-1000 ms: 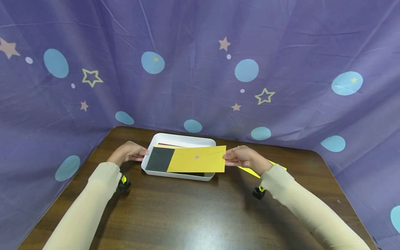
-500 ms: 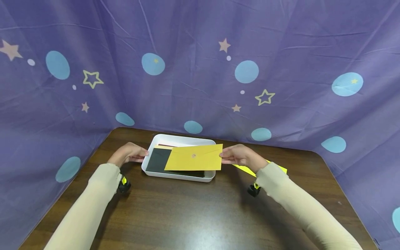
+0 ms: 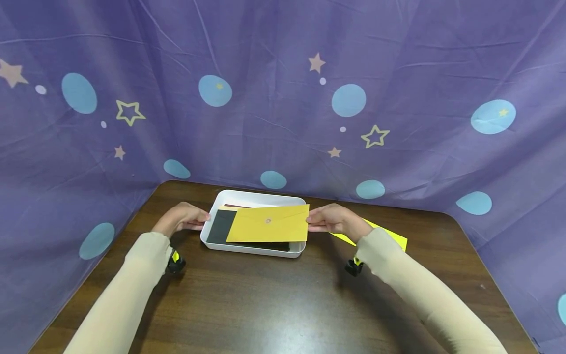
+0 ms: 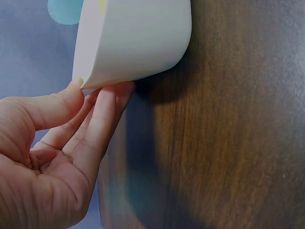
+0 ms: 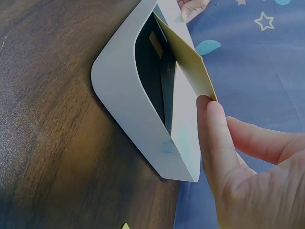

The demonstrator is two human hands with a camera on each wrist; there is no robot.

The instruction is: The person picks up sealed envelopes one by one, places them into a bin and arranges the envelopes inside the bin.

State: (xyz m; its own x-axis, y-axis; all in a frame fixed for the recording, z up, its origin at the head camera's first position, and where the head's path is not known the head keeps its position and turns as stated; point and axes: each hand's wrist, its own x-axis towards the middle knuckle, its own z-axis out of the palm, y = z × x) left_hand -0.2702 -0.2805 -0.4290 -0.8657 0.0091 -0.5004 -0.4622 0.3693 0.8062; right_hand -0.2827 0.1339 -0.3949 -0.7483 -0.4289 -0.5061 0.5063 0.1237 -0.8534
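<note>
My left hand (image 3: 184, 218) holds the left end of a white rectangular tray (image 3: 261, 198). In the left wrist view the thumb lies on the tray's rim and the fingers are against its outer wall (image 4: 143, 45). My right hand (image 3: 333, 220) pinches the right edge of a yellow envelope (image 3: 265, 228) with a small seal-like mark at its middle. This envelope slants over the tray, its left end low inside and its right end raised, as the right wrist view shows. Beneath it lies a black envelope (image 3: 218, 228) in the tray. Cream and dark red edges peek out behind, mostly hidden.
Another bright yellow flat piece, apparently an envelope (image 3: 391, 237), lies on the brown wooden table (image 3: 265, 300) to the right, partly covered by my right forearm. A purple curtain (image 3: 283, 123) with stars and blue ovals hangs right behind the table's far edge.
My right hand has moved left with the yellow envelope, which now covers more of the tray's middle and less beyond its right end. The left hand stays on the tray.
</note>
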